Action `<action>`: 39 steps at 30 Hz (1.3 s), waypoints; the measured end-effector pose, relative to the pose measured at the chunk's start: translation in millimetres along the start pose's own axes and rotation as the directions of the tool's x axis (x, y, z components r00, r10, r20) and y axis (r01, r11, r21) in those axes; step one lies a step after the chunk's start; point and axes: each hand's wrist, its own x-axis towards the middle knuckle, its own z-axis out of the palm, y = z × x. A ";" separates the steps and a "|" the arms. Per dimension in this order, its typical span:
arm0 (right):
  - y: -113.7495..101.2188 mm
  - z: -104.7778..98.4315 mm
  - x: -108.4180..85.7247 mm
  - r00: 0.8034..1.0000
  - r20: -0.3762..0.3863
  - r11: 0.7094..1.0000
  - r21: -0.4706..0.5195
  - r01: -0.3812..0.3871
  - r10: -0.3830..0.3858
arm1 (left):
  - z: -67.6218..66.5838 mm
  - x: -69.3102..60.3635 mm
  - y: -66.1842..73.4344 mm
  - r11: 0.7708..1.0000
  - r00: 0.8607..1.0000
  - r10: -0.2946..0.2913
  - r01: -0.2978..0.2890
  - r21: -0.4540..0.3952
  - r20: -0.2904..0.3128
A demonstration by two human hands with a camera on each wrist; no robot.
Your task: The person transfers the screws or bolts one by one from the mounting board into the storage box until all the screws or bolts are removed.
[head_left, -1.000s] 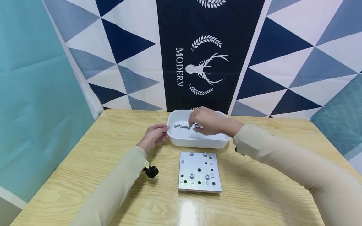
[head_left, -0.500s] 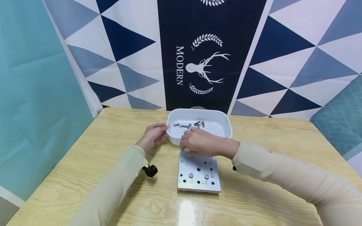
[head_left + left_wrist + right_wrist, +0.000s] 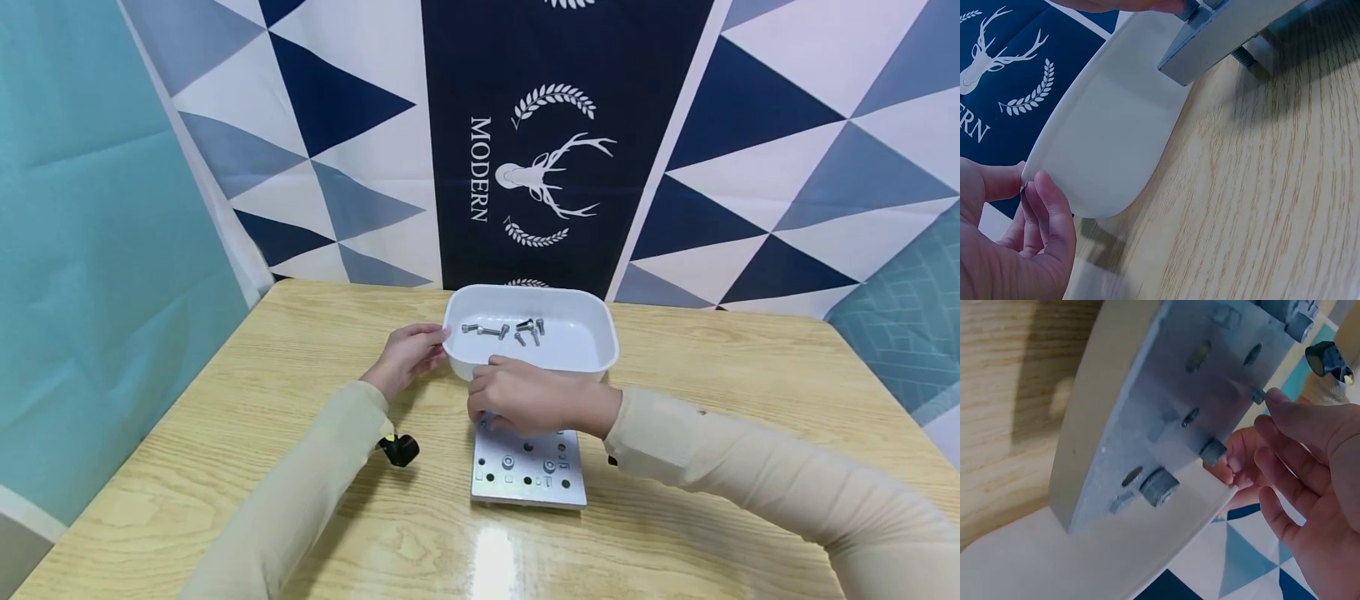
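Observation:
My left hand [image 3: 408,358] pinches the left rim of a white plastic tray [image 3: 585,333]; in the left wrist view the thumb and fingers [image 3: 1050,194] close on that rim. Several silver bolts [image 3: 489,332] lie in the tray. Before it stands a silver metal plate [image 3: 525,492] with holes and several socket-head bolts [image 3: 1160,486]. My right hand [image 3: 525,398] is over the plate's upper left part, thumb beside a small bolt [image 3: 1258,395] in the plate. The thumb and forefinger have a gap between them, and nothing shows held there. The hand hides the plate's far row of bolts in the head view.
A wooden table [image 3: 675,533] carries everything, with a patterned cloth wall [image 3: 525,250] right behind the tray. A bolt shank [image 3: 1243,56] sticks out beneath the plate. A black wrist camera [image 3: 401,450] juts from the left sleeve.
A second ago my right hand was among the bolts in the tray. It has since moved toward me and slightly left, down over the plate. The left hand has stayed on the tray.

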 end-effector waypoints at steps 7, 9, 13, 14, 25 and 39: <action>-1.9 3.9 1.9 1.000 -0.023 1.000 -0.007 -0.008 0.008 | 1.8 0.2 2.1 1.000 1.000 0.005 -0.005 -0.004 -0.002; -2.0 4.0 2.4 1.000 -0.024 1.000 0.002 -0.014 0.014 | 2.1 0.1 3.3 1.000 1.000 0.005 -0.005 -0.006 -0.001; -1.7 3.1 3.6 0.999 -0.025 1.000 -0.003 -0.020 0.020 | 2.3 -1.1 6.4 1.000 1.000 0.016 -0.016 -0.008 0.006; -1.5 2.8 4.0 0.999 -0.026 1.000 -0.008 -0.020 0.020 | 2.4 -1.4 7.2 1.000 1.000 0.019 -0.019 -0.010 0.008; -3.7 5.0 3.6 0.999 -0.013 0.999 -0.019 -0.042 0.041 | 1.4 -2.3 6.9 0.999 1.000 0.016 -0.016 -0.031 0.011; -5.7 5.1 -0.3 0.995 -0.081 0.998 -0.024 -0.060 0.058 | 0.8 -3.6 2.3 0.999 1.000 0.019 -0.018 -0.045 0.008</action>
